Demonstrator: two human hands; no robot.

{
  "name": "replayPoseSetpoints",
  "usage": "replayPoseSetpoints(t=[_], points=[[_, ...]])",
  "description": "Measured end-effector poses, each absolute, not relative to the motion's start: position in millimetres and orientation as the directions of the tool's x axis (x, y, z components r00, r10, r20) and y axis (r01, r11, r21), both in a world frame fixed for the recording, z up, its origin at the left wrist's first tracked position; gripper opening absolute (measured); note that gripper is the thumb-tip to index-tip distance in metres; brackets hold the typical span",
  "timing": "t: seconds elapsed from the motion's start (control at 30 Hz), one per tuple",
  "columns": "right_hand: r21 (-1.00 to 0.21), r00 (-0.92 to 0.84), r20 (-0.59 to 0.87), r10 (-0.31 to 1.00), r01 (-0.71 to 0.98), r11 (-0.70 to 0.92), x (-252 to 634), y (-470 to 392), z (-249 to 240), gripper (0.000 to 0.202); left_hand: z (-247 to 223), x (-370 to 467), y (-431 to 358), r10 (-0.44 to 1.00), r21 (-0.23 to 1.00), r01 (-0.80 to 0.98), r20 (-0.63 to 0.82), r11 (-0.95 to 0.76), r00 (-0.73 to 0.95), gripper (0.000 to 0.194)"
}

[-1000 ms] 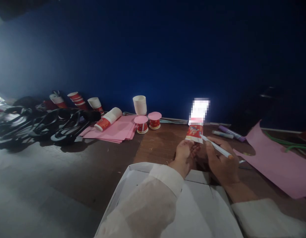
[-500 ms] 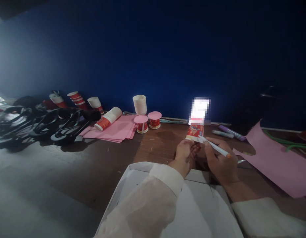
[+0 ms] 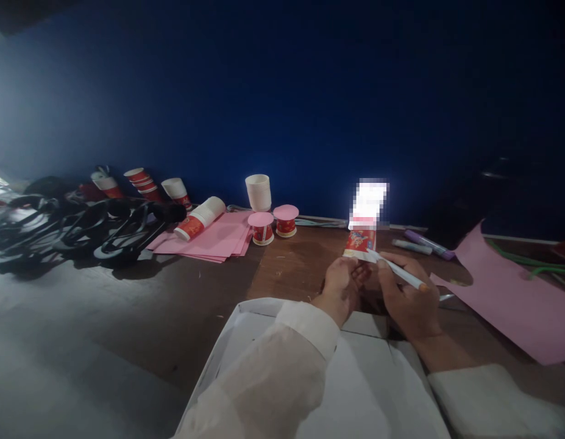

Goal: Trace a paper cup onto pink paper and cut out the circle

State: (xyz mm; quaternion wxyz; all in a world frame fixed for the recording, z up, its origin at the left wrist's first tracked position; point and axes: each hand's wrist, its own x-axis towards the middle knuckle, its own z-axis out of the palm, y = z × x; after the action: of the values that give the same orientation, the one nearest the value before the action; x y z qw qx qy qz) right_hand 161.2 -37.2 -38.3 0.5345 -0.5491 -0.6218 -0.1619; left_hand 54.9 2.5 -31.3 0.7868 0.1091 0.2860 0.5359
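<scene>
A red paper cup (image 3: 359, 241) with printed figures and a pale rim is held in my left hand (image 3: 341, 283), whose fingers close on its near edge. My right hand (image 3: 410, 296) grips a white marker (image 3: 403, 272) with an orange end. The marker's tip meets the cup near its pale rim; whether it leaves a mark is too small to tell. Behind the cup stands a bright, pixelated phone screen (image 3: 369, 202). Two short red cups with pink paper discs on top (image 3: 262, 228) stand to the left, near a white cup (image 3: 258, 192).
A white box lid (image 3: 245, 329) lies under my forearms. Cut pink paper (image 3: 515, 292), a purple marker (image 3: 429, 245) and green strips (image 3: 529, 262) are at right. Leftward are pink sheets (image 3: 209, 241), a lying cup stack (image 3: 200, 218), more cups (image 3: 142, 185) and black-handled things (image 3: 127, 231).
Almost nothing differs. Both hands keep their holds, and the marker tip stays at the cup's rim with only a tiny shift.
</scene>
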Motion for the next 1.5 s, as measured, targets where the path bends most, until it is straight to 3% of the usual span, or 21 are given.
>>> replayPoseSetpoints(t=[0.2, 0.67, 0.97, 1.5], points=[[-0.423, 0.226, 0.831, 0.508, 0.85, 0.314, 161.1, -38.7, -35.8, 0.019, -33.7, 54.8, 2.8, 0.903, 0.479, -0.776, -0.329, 0.411, 0.275, 0.013], [-0.278, 0.072, 0.882, 0.466, 0.878, 0.391, 162.1, -36.4, -34.2, 0.021, -30.8, 55.3, 2.0, 0.902, 0.523, -0.745, -0.344, 0.414, 0.261, 0.013], [-0.325, 0.091, 0.852, 0.515, 0.864, 0.384, 161.1, -37.3, -33.0, 0.023, -34.0, 58.0, 3.4, 0.914, 0.546, -0.739, -0.319, 0.394, 0.251, 0.015], [-0.285, 0.071, 0.874, 0.482, 0.877, 0.387, 161.0, -37.0, -34.0, 0.02, -36.9, 57.5, 2.9, 0.922, 0.542, -0.752, -0.303, 0.374, 0.241, 0.014]])
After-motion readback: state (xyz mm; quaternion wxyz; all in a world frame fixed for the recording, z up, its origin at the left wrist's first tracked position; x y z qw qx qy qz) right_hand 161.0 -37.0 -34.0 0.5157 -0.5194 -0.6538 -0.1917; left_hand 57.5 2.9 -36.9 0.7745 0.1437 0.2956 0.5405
